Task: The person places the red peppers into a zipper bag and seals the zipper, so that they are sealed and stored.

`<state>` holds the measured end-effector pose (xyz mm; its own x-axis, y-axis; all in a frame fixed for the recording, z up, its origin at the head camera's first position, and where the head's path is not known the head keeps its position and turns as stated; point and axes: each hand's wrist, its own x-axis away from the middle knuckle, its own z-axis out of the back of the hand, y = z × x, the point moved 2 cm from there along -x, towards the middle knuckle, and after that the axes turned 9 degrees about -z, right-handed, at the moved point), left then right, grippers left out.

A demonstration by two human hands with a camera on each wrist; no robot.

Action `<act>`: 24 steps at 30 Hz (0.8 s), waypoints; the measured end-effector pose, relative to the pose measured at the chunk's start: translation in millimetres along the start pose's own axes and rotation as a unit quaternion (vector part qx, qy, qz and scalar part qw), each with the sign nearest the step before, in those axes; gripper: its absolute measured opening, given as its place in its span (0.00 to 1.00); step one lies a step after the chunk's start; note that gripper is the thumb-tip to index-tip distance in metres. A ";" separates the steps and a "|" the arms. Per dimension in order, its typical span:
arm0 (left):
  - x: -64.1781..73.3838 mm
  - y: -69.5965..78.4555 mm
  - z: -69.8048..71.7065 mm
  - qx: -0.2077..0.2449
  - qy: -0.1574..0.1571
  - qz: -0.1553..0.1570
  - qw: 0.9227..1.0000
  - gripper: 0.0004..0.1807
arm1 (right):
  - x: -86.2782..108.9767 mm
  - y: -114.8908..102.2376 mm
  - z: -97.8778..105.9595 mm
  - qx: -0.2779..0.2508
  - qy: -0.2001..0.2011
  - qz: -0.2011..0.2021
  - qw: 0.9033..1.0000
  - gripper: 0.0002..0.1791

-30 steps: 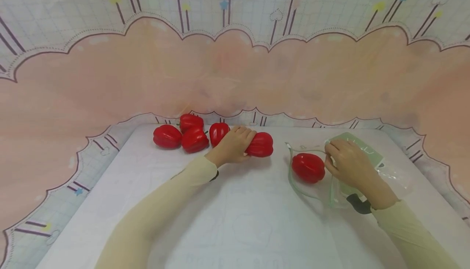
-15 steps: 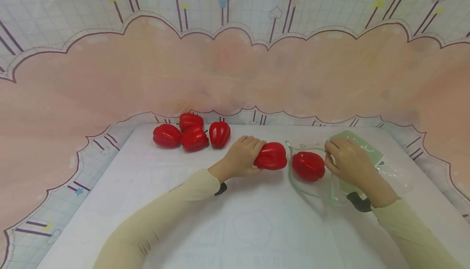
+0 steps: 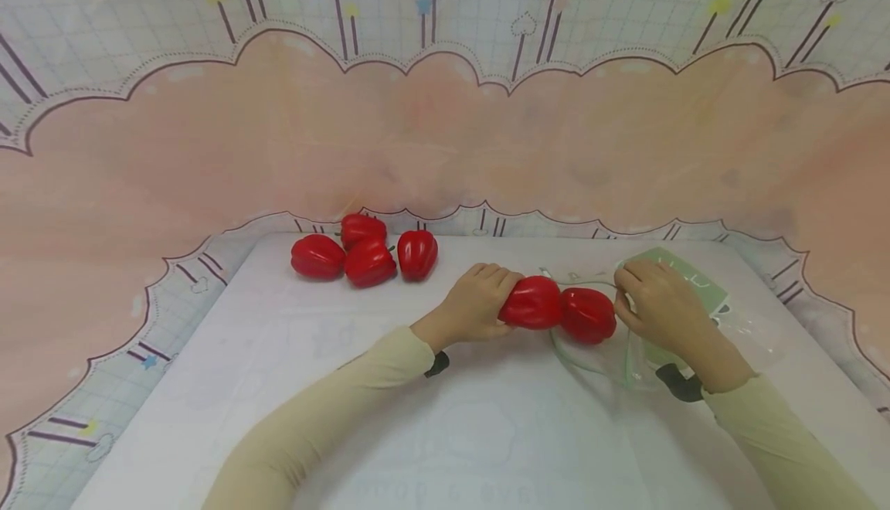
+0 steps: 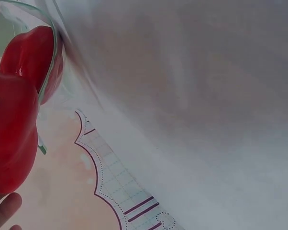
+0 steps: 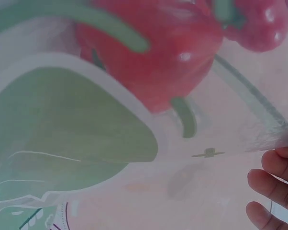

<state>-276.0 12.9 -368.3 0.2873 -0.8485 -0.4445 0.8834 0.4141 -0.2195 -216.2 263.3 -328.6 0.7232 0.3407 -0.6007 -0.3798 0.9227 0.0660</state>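
Note:
My left hand (image 3: 480, 303) grips a red bell pepper (image 3: 531, 303) from its left side, right at the mouth of a clear plastic bag (image 3: 591, 369) with green edging and green print. A second red bell pepper (image 3: 589, 317) lies just inside that mouth, overlapped by the held one. In the left wrist view the held bell pepper (image 4: 12, 129) is close to the bag's green rim (image 4: 52, 72). My right hand (image 3: 664, 309) pinches the bag's edge on the right, holding the mouth apart. The right wrist view looks through the printed plastic at the bell pepper inside (image 5: 158, 52).
Several more red bell peppers (image 3: 370, 264) lie grouped at the back left of the white table (image 3: 417, 433), one (image 3: 417, 255) slightly apart. A patterned cloth (image 3: 445, 147) rises behind the table. The bag's green printed part (image 3: 684, 278) spreads beneath and behind the right hand.
My left hand has carried the bell pepper rightward, away from the group at the back, to the bag's mouth. The right hand and the bag have hardly moved.

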 end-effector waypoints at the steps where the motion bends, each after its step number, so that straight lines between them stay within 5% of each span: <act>1: -1.3 0.2 -0.5 0.001 -0.005 -0.002 1.000 0.32 | 0.0 -0.1 -0.2 0.000 0.000 0.000 1.000 0.08; 24: -21.0 9.6 -11.0 -0.009 -0.044 -0.012 0.999 0.32 | -1.5 1.7 -0.8 -0.015 0.019 0.023 0.999 0.04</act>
<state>-277.7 38.3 -370.7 0.2982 -0.8838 -0.3607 0.8837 0.3984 -0.2457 -218.4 264.2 -328.3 0.6828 0.3748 -0.6271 -0.4294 0.9003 0.0705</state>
